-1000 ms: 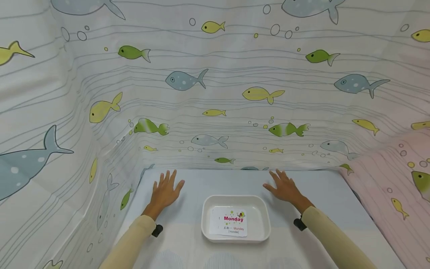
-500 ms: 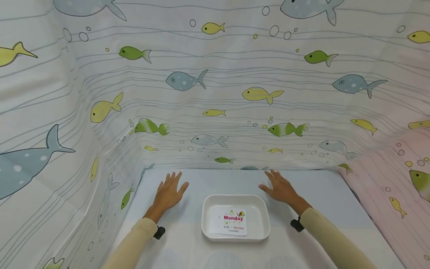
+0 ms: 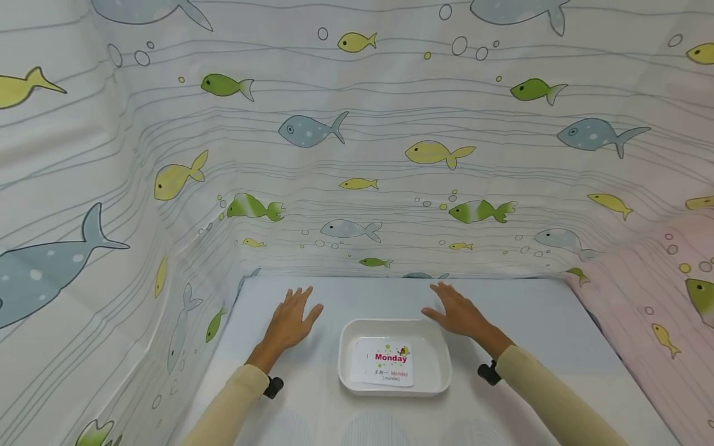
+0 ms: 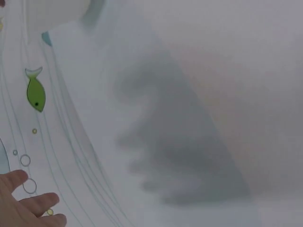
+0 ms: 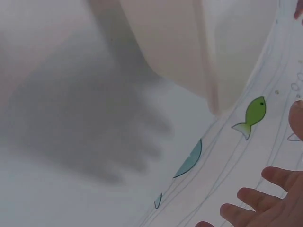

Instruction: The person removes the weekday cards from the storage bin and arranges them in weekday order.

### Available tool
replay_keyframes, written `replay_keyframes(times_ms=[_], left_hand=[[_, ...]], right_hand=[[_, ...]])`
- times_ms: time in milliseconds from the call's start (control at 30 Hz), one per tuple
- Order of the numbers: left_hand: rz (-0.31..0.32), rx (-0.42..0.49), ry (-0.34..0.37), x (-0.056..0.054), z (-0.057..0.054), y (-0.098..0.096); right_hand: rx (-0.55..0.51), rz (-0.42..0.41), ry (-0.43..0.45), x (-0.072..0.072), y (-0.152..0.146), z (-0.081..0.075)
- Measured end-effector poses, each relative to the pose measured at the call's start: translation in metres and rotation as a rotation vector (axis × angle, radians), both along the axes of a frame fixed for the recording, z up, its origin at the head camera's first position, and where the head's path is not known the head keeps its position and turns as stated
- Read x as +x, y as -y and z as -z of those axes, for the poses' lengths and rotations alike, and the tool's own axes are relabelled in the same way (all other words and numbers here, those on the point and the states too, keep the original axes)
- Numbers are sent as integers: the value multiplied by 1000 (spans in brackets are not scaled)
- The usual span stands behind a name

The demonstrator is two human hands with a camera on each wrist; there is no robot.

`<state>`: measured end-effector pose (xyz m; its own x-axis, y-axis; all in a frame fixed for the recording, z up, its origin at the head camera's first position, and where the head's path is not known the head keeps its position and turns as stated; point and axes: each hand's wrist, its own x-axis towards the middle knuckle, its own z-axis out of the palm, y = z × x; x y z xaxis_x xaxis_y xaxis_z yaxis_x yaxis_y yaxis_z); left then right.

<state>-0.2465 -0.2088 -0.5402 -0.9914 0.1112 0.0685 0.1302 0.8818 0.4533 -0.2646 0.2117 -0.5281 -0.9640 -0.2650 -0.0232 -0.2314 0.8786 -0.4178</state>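
Fish-printed cloth behind pale table

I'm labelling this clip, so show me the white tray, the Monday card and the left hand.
White tray (image 3: 428, 362): head view, bare inner floor.
Monday card (image 3: 383, 362): head view, middle of its printed face.
Left hand (image 3: 289, 323): head view, back of the hand.

Head view: we look forward and down from farther back, spanning the left hand, right hand, tray and fish-print cloth. Wrist views: we sit close over the tabletop, fingers at a lower corner. Both wrist frames share the tray, cropped at top.
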Motion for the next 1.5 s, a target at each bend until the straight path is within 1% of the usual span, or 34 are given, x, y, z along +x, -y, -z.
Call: replay_keyframes(times_ms=[200,300,433,533,733,867,967,1167,1367,1500], left_hand=[[4,35,8,6,4,-5],[8,47,12,9,6,-7],[15,71,14,12,9,-8],[27,88,29,15,12,-9],[80,88,68,22,16,-12],[123,92,96,26,17,-16],[154,106,112,29,18,-19],[197,120,135,33,23,-28],[235,163,158,38,27,-36],[273,171,176,42,32,-41]], right_hand=[[-22,-12,28,7,9,-2],[-17,-26,25,10,12,-2],[-38,-30,29,12,17,-4],[-60,-27,47,12,20,-6],[-71,-28,81,12,26,-6],[-98,-48,91,12,31,-6],[-136,-96,96,13,33,-7],[-240,-239,128,10,38,-9],[-274,-358,179,4,46,-8],[-280,-400,212,2,51,-7]])
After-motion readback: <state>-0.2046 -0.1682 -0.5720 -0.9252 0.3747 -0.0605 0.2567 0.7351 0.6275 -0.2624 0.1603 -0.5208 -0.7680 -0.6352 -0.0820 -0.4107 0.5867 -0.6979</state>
